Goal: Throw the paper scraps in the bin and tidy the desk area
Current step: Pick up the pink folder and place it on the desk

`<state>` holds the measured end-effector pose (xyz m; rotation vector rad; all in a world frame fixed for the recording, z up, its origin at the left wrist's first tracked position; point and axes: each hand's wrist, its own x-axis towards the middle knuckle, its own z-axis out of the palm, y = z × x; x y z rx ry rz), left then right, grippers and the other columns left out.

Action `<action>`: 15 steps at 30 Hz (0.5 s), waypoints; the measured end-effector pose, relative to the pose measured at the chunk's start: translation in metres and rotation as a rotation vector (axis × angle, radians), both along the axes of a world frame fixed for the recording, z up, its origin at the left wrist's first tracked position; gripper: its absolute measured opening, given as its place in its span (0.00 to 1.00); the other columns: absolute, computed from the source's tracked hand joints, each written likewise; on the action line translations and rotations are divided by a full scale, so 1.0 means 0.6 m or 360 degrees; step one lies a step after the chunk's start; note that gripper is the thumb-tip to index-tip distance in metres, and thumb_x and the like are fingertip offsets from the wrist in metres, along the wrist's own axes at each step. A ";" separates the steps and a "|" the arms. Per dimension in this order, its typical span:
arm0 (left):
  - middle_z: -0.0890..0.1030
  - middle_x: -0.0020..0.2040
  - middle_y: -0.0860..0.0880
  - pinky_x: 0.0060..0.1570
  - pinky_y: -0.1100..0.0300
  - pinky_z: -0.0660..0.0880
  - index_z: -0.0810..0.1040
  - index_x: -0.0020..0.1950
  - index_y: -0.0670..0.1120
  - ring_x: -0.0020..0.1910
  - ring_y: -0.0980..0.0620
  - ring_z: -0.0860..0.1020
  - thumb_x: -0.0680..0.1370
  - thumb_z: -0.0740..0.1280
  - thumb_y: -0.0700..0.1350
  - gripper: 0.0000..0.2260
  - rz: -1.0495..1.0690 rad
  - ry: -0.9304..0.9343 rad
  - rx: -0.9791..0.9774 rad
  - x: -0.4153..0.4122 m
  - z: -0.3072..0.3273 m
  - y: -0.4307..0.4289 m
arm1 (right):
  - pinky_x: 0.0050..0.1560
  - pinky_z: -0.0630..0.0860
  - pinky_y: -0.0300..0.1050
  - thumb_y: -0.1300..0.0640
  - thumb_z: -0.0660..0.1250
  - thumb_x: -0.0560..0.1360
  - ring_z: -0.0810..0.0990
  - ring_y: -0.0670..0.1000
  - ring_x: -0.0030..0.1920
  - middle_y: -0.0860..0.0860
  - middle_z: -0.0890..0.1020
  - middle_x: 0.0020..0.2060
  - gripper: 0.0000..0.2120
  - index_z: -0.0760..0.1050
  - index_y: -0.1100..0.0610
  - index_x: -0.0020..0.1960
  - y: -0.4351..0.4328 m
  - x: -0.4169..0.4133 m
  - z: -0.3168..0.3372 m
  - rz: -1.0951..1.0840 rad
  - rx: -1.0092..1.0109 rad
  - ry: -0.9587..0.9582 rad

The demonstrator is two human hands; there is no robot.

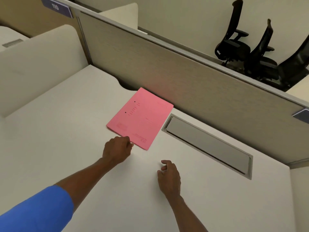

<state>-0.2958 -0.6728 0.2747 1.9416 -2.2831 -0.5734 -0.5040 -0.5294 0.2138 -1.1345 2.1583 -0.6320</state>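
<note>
From the head camera, a pale desk (66, 131) fills most of the view, with a beige partition (184, 81) standing along its back edge. A pink folder (142, 119) lies flat and closed on the desk, near the middle of the back edge. It is turned askew, so one corner points at the partition and another points back toward the person. The left hand (116, 150) is at that near corner, knuckles up and fingers curled under. Its fingertips meet the folder's edge, but I cannot tell whether they pinch it or only touch it. The arm behind it ends in a blue sleeve (36, 210) at the desk's front left. The right hand (169, 177) rests on the bare desk nearer the front edge, apart from the folder, with its fingers loosely bent and nothing in them. Just to the right of the folder a long grey flap (207, 143) is set into the desk, running toward the back right corner. Beyond the partition stand black office chairs (242, 47).
</note>
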 end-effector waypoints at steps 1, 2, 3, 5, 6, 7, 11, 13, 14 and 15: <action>0.85 0.40 0.51 0.41 0.55 0.77 0.80 0.44 0.49 0.42 0.45 0.83 0.80 0.69 0.57 0.12 0.0029 0.0088 0.0072 0.006 -0.006 0.032 | 0.54 0.77 0.48 0.55 0.68 0.74 0.81 0.45 0.50 0.41 0.78 0.50 0.19 0.74 0.43 0.64 0.024 0.009 0.004 0.0015 0.0016 -0.0023; 0.85 0.37 0.53 0.41 0.55 0.78 0.80 0.42 0.50 0.40 0.47 0.83 0.80 0.70 0.56 0.12 0.0059 0.0187 0.0149 0.013 -0.012 0.064 | 0.54 0.78 0.48 0.55 0.68 0.74 0.81 0.45 0.50 0.41 0.79 0.50 0.19 0.74 0.43 0.63 0.047 0.017 0.010 0.0029 0.0032 -0.0045; 0.84 0.35 0.54 0.41 0.55 0.79 0.80 0.41 0.50 0.38 0.50 0.82 0.79 0.72 0.56 0.12 0.0084 0.0260 0.0214 0.020 -0.017 0.095 | 0.54 0.78 0.48 0.54 0.68 0.74 0.81 0.45 0.50 0.41 0.79 0.49 0.18 0.74 0.42 0.62 0.069 0.025 0.014 0.0054 0.0047 -0.0056; 0.82 0.32 0.56 0.40 0.56 0.78 0.78 0.38 0.51 0.37 0.52 0.82 0.78 0.73 0.56 0.13 0.0100 0.0334 0.0289 0.038 -0.029 0.159 | 0.54 0.79 0.48 0.52 0.69 0.74 0.81 0.44 0.49 0.40 0.80 0.48 0.17 0.75 0.41 0.61 0.119 0.038 0.019 0.0133 0.0082 -0.0055; 0.82 0.32 0.56 0.39 0.56 0.77 0.77 0.37 0.51 0.36 0.52 0.81 0.77 0.73 0.56 0.13 0.0102 0.0352 0.0303 0.046 -0.032 0.191 | 0.54 0.79 0.48 0.52 0.69 0.74 0.81 0.43 0.49 0.40 0.80 0.47 0.15 0.75 0.41 0.59 0.145 0.040 0.021 0.0172 0.0095 -0.0049; 0.82 0.31 0.55 0.39 0.57 0.77 0.78 0.38 0.51 0.36 0.52 0.81 0.77 0.73 0.56 0.13 0.0113 0.0365 0.0312 0.054 -0.033 0.225 | 0.53 0.79 0.47 0.51 0.70 0.74 0.81 0.41 0.48 0.40 0.80 0.47 0.13 0.76 0.40 0.58 0.172 0.042 0.023 0.0221 0.0106 -0.0031; 0.83 0.34 0.55 0.40 0.57 0.77 0.79 0.40 0.51 0.36 0.54 0.80 0.78 0.72 0.55 0.11 0.0128 0.0378 0.0378 0.096 -0.036 0.355 | 0.50 0.78 0.41 0.48 0.72 0.75 0.80 0.38 0.45 0.38 0.80 0.46 0.08 0.77 0.39 0.52 0.289 0.040 0.030 0.0419 0.0184 0.0085; 0.84 0.36 0.55 0.41 0.57 0.77 0.79 0.41 0.51 0.37 0.54 0.81 0.79 0.71 0.55 0.11 0.0153 0.0348 0.0421 0.119 -0.037 0.421 | 0.50 0.78 0.42 0.47 0.71 0.75 0.80 0.39 0.45 0.38 0.81 0.45 0.06 0.77 0.40 0.51 0.352 0.034 0.031 0.0477 0.0235 0.0104; 0.84 0.36 0.55 0.41 0.57 0.77 0.79 0.41 0.51 0.38 0.54 0.81 0.80 0.71 0.55 0.11 0.0170 0.0329 0.0434 0.129 -0.038 0.453 | 0.50 0.79 0.42 0.46 0.71 0.75 0.80 0.39 0.46 0.38 0.81 0.45 0.06 0.78 0.40 0.51 0.380 0.031 0.031 0.0512 0.0256 0.0116; 0.83 0.37 0.55 0.42 0.56 0.78 0.78 0.42 0.52 0.38 0.54 0.81 0.80 0.70 0.55 0.11 0.0188 0.0304 0.0447 0.139 -0.039 0.487 | 0.50 0.79 0.43 0.46 0.71 0.75 0.81 0.39 0.46 0.38 0.82 0.44 0.05 0.78 0.40 0.50 0.411 0.030 0.032 0.0564 0.0288 0.0133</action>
